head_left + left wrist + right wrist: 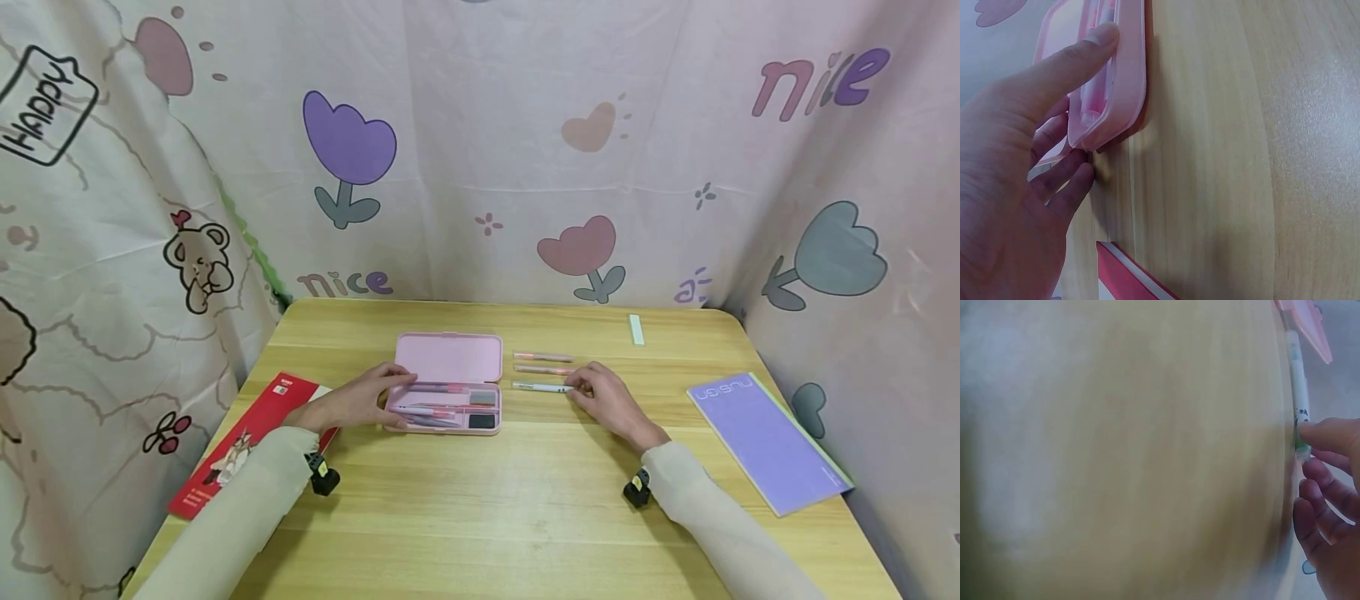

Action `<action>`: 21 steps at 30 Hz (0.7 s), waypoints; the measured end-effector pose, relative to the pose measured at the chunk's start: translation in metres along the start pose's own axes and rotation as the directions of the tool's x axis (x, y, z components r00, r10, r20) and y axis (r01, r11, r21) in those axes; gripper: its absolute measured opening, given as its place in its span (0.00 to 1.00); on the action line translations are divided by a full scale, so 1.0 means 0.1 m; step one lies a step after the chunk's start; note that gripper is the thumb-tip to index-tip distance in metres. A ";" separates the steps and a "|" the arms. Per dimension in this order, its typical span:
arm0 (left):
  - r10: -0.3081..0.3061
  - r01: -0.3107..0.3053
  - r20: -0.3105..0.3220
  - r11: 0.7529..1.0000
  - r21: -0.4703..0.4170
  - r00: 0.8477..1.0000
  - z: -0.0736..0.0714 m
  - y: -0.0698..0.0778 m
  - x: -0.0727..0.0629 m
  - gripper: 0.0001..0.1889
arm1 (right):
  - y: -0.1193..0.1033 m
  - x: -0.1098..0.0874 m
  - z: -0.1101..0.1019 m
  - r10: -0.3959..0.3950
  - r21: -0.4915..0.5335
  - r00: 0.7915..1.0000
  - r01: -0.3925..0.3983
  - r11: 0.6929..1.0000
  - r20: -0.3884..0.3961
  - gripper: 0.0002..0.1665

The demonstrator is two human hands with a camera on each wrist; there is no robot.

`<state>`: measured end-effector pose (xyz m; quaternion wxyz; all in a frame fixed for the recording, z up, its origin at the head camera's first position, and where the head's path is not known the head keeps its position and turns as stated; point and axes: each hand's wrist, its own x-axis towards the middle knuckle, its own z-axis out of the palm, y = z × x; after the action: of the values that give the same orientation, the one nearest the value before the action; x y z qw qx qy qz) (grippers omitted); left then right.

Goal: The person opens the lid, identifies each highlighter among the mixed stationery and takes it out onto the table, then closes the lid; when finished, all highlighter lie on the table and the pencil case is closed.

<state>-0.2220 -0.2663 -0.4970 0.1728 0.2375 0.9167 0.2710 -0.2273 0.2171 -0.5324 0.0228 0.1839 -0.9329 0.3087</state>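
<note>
A pink pencil case (448, 357) lies open on the wooden table, its lid folded back and several pens (431, 412) in its tray. My left hand (369, 400) holds the case's left end, the thumb over the front rim (1130, 81) and the other fingers behind it. Right of the case, my right hand (606, 402) pinches the right end of a white pen with green on it (536, 387) between thumb and fingers. Behind that pen, two pinkish pens (542, 369) lie side by side, roughly parallel to it.
On the left, a red booklet (225, 458) lies partly under the left forearm. A purple notebook (765, 446) is near the right edge. Toward the back right sits a small pale strip (637, 330). Printed curtains (465, 150) hang behind the table (517, 517) and at both sides.
</note>
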 end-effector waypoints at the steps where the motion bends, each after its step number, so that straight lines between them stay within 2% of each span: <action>1: 0.000 0.000 0.001 1.000 0.001 1.000 0.00 0.00 0.00 0.50 | 0.00 0.00 0.00 -0.001 0.001 1.000 0.001 1.000 -0.002 0.11; 6: -0.013 0.013 0.008 1.000 0.010 1.000 -0.01 0.00 0.01 0.51 | -0.10 0.03 -0.01 -0.024 0.010 0.999 0.025 1.000 -0.021 0.15; 12: -0.019 0.018 0.011 1.000 0.010 1.000 -0.01 0.01 0.01 0.51 | -0.40 0.14 0.04 -0.092 0.049 0.995 0.094 0.994 -0.039 0.16; 17: -0.006 0.006 0.010 1.000 0.001 1.000 0.00 0.01 0.01 0.51 | -0.75 0.24 0.23 -0.173 0.067 0.985 0.173 0.983 -0.005 0.15; 21: -0.008 0.008 0.008 1.000 -0.003 1.000 0.00 0.01 0.00 0.51 | -1.03 0.27 0.46 -0.268 0.051 0.962 0.265 0.963 0.051 0.15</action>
<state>-0.2219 -0.2658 -0.4968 0.1780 0.2349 0.9165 0.2705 -0.2119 0.1048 -0.5069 0.0332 0.3169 -0.8931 0.3175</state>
